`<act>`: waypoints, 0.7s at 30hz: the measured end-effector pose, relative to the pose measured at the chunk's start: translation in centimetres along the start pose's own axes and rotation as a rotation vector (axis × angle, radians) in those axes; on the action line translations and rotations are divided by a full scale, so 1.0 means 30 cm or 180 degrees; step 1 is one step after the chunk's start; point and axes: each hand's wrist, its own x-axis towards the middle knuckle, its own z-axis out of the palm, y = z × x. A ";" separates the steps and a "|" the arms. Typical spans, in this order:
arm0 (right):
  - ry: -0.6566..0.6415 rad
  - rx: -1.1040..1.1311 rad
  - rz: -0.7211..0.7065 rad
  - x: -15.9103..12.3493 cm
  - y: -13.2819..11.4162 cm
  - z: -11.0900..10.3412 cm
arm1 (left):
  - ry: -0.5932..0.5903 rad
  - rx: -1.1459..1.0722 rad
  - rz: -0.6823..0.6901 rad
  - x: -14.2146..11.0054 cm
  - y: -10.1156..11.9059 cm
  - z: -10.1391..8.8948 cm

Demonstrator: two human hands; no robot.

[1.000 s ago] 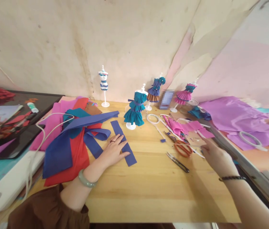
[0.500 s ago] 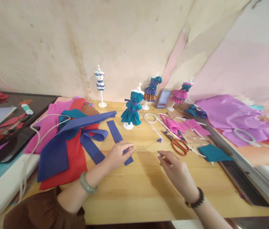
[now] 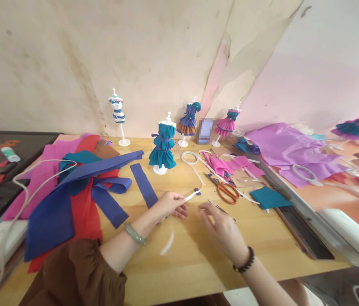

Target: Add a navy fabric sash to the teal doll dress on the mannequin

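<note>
My left hand (image 3: pixel 175 205) is closed, pinching a narrow white strip of tape (image 3: pixel 191 196) that points to the right. A second white strip (image 3: pixel 167 243) shows blurred just below this hand. My right hand (image 3: pixel 214 219) is at the right with its fingers curled and smeared by motion. Along its far side shows a slim pointed metal tool (image 3: pixel 219 207), partly hidden; I cannot tell whether the hand grips it. A roll of white tape (image 3: pixel 190 158) lies beyond, its tail running to a small blue scrap (image 3: pixel 197 192). A blue fabric strip (image 3: pixel 143 184) reaches under my left arm.
A teal tiered dress on a small mannequin (image 3: pixel 162 146) stands ahead, with several other mannequins along the wall. Orange-handled scissors (image 3: pixel 227 193) and a folded teal cloth (image 3: pixel 270 197) lie right. Blue and red fabric (image 3: pixel 86 212) is heaped left, beside a white cable (image 3: pixel 26 182).
The view has shifted to the right. My left hand now holds a white strip toward the right. A loose strip has appeared below it, and the pointed tool shows by my right hand.
</note>
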 end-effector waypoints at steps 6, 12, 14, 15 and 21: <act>-0.0199 -0.1362 -0.0167 -0.112 0.258 -0.042 | 0.0026 -0.0083 -0.0157 0.022 -0.009 0.000; -0.0250 -0.1647 -0.0199 -0.117 0.288 -0.033 | 0.0016 -0.0115 -0.0114 0.034 -0.018 0.003; -0.0342 -0.1448 -0.0130 -0.089 0.287 -0.043 | 0.0026 -0.0132 -0.0049 0.034 -0.022 0.003; -0.0405 -0.1348 -0.0096 -0.069 0.285 -0.051 | 0.0038 -0.0141 -0.0012 0.034 -0.025 0.003; -0.1036 -0.1473 -0.0394 0.129 0.208 -0.135 | 0.0092 -0.0150 0.0085 0.029 -0.032 0.011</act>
